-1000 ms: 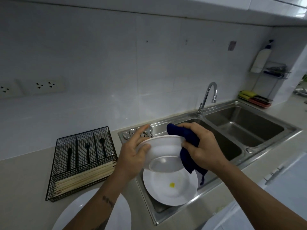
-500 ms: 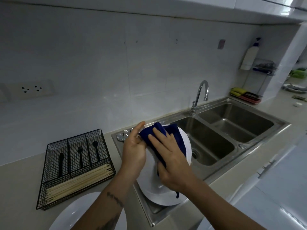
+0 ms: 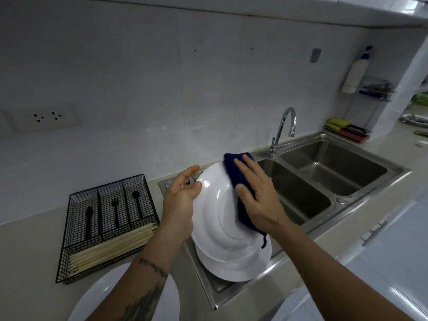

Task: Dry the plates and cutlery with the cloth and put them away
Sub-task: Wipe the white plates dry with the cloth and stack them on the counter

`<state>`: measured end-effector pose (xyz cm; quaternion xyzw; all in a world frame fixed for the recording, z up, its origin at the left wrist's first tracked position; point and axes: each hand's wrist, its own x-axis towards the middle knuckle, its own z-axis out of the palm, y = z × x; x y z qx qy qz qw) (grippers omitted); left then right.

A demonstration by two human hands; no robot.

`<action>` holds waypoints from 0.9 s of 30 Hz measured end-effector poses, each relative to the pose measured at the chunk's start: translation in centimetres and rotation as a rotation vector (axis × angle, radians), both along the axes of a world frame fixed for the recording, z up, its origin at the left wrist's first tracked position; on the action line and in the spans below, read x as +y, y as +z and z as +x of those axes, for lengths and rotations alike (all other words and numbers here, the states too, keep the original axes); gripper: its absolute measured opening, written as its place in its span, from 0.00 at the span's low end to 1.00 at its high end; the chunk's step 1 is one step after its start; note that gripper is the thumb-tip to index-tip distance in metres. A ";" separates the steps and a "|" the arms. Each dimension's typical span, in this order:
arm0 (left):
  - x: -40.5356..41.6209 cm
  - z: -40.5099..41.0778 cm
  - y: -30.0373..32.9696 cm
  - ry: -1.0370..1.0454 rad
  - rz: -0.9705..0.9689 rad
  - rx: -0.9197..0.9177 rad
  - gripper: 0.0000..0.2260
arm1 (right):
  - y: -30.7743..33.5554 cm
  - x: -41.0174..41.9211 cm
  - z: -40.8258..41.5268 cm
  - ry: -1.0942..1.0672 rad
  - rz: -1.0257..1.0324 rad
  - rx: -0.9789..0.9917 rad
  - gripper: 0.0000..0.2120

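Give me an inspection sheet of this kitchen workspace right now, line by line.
Surface: pale countertop with a steel double sink.
Job's things: white plate held tilted over a second plate; blue cloth pressed on it; third plate on the counter.
Clutter: wire cutlery basket holding dark cutlery and chopsticks.
Hands: left hand holds the plate's rim; right hand flat on the cloth.
Cables: nothing seen.
Surroundings: tap, wall socket, soap bottle.

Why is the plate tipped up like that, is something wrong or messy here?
Nothing looks wrong. The left hand holds the white plate tilted on its edge so the right hand can press the blue cloth against it. Another plate waits underneath on the sink. No spills or cracks show.
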<state>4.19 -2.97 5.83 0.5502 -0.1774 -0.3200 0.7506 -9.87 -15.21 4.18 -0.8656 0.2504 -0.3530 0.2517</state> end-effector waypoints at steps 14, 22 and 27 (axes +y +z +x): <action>-3.6 -0.7 0.5 0.103 -0.116 0.403 0.14 | -4.3 6.5 0.6 0.029 -0.161 -0.128 0.25; -3.4 -0.2 0.9 0.002 -0.195 0.466 0.22 | 1.8 1.7 3.8 0.083 -0.101 0.056 0.24; -1.6 0.9 0.8 -0.016 -0.188 0.381 0.20 | 2.9 -3.1 3.7 -0.086 0.125 -0.035 0.21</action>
